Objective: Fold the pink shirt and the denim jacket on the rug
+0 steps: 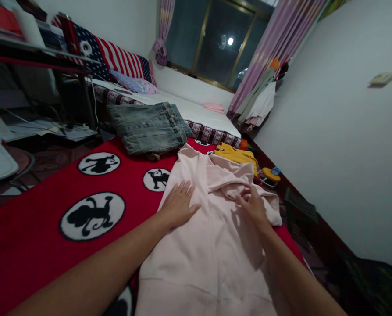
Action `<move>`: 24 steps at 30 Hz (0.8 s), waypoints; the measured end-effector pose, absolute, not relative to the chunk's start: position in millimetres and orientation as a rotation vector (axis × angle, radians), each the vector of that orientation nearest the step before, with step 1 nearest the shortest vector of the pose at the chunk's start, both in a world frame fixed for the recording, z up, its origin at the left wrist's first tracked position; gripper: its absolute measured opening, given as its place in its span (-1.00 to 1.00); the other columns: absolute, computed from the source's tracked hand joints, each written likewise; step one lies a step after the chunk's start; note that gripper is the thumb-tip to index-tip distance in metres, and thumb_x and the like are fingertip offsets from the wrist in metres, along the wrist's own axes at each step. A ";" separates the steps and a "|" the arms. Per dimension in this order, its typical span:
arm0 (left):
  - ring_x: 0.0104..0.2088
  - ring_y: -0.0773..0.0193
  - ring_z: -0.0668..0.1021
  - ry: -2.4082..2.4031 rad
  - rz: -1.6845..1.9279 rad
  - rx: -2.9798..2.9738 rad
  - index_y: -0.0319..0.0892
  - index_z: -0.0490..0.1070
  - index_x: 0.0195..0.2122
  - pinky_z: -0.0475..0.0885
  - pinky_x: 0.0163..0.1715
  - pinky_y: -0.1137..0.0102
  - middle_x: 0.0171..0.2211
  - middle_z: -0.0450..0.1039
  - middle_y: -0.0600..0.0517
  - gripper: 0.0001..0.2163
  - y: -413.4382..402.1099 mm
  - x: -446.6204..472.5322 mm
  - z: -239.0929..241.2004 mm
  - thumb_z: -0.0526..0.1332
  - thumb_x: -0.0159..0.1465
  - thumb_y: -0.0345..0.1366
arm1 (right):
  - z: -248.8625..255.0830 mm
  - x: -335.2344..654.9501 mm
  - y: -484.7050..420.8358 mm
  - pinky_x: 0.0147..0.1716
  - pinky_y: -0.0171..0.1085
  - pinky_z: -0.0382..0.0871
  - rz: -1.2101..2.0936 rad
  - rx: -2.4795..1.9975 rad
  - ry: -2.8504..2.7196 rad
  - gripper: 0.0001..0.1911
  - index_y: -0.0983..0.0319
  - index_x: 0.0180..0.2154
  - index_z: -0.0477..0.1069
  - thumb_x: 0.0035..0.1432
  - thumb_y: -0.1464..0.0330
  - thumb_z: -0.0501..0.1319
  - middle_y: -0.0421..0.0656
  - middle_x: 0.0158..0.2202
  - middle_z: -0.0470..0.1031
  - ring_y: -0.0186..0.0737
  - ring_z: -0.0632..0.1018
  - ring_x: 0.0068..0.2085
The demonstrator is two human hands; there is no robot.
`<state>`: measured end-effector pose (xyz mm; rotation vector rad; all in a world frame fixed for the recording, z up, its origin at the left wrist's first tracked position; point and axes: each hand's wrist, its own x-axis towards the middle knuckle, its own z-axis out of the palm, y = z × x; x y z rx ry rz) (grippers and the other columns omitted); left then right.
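Note:
A pale pink garment (196,245), which looks like a sweatshirt or jacket, is spread over the red blanket in front of me. My left hand (179,204) lies flat on its left half, fingers stretched out and holding nothing. On the right, my right hand (252,204) has its fingers bent at a bunched fold of the pink cloth near the collar and sleeve. The fingertips appear to pinch that fold, though they are partly hidden. One sleeve lies beyond this hand at the right edge.
A folded denim jacket (150,127) and folded yellow clothing (237,153) lie on the red blanket (48,210) past the garment. Behind stands a white-topped bed (179,103). A cluttered desk (34,55) is at the left, a white wall (340,145) at the right.

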<state>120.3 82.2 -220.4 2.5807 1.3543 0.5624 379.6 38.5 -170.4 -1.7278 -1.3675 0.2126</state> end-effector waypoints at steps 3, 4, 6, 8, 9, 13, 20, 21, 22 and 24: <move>0.37 -0.02 0.01 1.361 0.563 2.583 -0.34 0.10 0.32 -0.13 0.33 0.12 0.36 -0.05 -0.25 -0.34 81.6 121.5 -218.3 -0.03 0.33 0.02 | -167.3 406.1 59.4 -0.64 -0.23 0.37 0.276 -1.728 -1.224 -0.41 0.22 -0.05 0.33 -0.19 0.26 0.35 -0.13 -0.34 0.46 -0.23 0.46 -0.55; 0.37 -0.01 0.01 1.360 0.572 2.585 -0.34 0.11 0.32 -0.13 0.33 0.12 0.36 -0.04 -0.25 -0.35 81.3 121.7 -218.3 -0.03 0.33 0.02 | -167.6 409.5 65.7 -0.66 -0.23 0.35 0.378 -1.732 -1.208 -0.43 0.22 -0.07 0.34 -0.19 0.26 0.35 -0.15 -0.37 0.45 -0.23 0.45 -0.58; 0.37 0.00 0.02 1.361 0.592 2.592 -0.34 0.12 0.31 -0.12 0.33 0.12 0.36 -0.03 -0.24 -0.36 81.0 121.7 -219.2 -0.03 0.33 0.02 | -167.7 409.9 76.4 -0.66 -0.24 0.34 0.520 -1.769 -1.227 -0.56 0.23 -0.18 0.36 -0.17 0.28 0.33 -0.22 -0.48 0.41 -0.25 0.41 -0.61; 0.37 -0.01 0.02 1.363 0.595 2.596 -0.34 0.12 0.31 -0.12 0.33 0.11 0.36 -0.03 -0.24 -0.36 81.1 121.1 -220.1 -0.04 0.33 0.02 | -163.7 403.5 82.7 -0.57 -0.24 0.36 0.393 -1.783 -1.302 -0.74 0.25 -0.31 0.39 -0.15 0.34 0.27 -0.25 -0.55 0.37 -0.24 0.41 -0.56; 0.37 -0.01 0.02 1.362 0.591 2.595 -0.34 0.11 0.32 -0.12 0.33 0.11 0.36 -0.04 -0.24 -0.35 81.3 120.6 -220.2 -0.03 0.33 0.02 | -159.9 398.3 83.3 -0.49 -0.24 0.38 0.228 -1.740 -1.341 -0.80 0.25 -0.35 0.40 -0.12 0.37 0.22 -0.23 -0.53 0.38 -0.23 0.42 -0.51; 0.37 0.02 0.03 1.344 0.582 2.546 -0.34 0.02 0.35 -0.09 0.33 0.14 0.37 -0.05 -0.20 -0.34 82.3 118.6 -216.3 -0.04 0.35 0.01 | -143.2 366.0 64.5 -0.18 -0.18 0.40 -0.352 -1.412 -1.660 -0.76 0.18 -0.29 0.47 -0.04 0.48 0.13 -0.12 -0.27 0.48 -0.13 0.48 -0.20; 0.36 0.04 0.09 1.378 0.599 2.523 -0.30 0.19 0.28 -0.04 0.33 0.15 0.35 0.04 -0.20 -0.49 82.5 118.7 -212.7 -0.06 0.40 -0.12 | -144.4 341.1 25.8 -0.37 -0.32 0.41 0.084 -1.349 -2.080 -0.72 0.18 -0.18 0.48 0.10 0.50 0.10 -0.13 -0.20 0.52 -0.28 0.54 -0.33; 0.35 0.03 0.09 1.377 0.611 2.530 -0.30 0.19 0.28 -0.03 0.33 0.14 0.34 0.04 -0.20 -0.49 82.6 119.0 -213.6 -0.05 0.39 -0.12 | -145.0 344.7 28.4 -0.36 -0.29 0.43 0.018 -1.398 -1.931 -0.75 0.19 -0.14 0.46 0.14 0.43 0.11 -0.10 -0.14 0.51 -0.25 0.55 -0.28; 0.35 0.02 0.10 1.376 0.622 2.533 -0.30 0.19 0.28 -0.03 0.33 0.14 0.34 0.05 -0.21 -0.49 82.6 119.2 -214.6 -0.04 0.39 -0.12 | -145.6 348.3 32.9 -0.31 -0.25 0.45 -0.059 -1.448 -1.815 -0.74 0.20 -0.10 0.44 0.16 0.34 0.14 -0.06 -0.09 0.49 -0.18 0.55 -0.21; 0.35 0.01 0.11 1.373 0.637 2.537 -0.30 0.20 0.28 -0.02 0.33 0.12 0.34 0.06 -0.21 -0.49 82.7 119.5 -215.5 -0.03 0.39 -0.12 | -148.0 353.1 44.7 -0.14 -0.11 0.44 -0.169 -1.569 -1.714 -0.55 0.24 0.01 0.38 0.12 0.16 0.21 0.03 0.00 0.44 -0.03 0.50 -0.04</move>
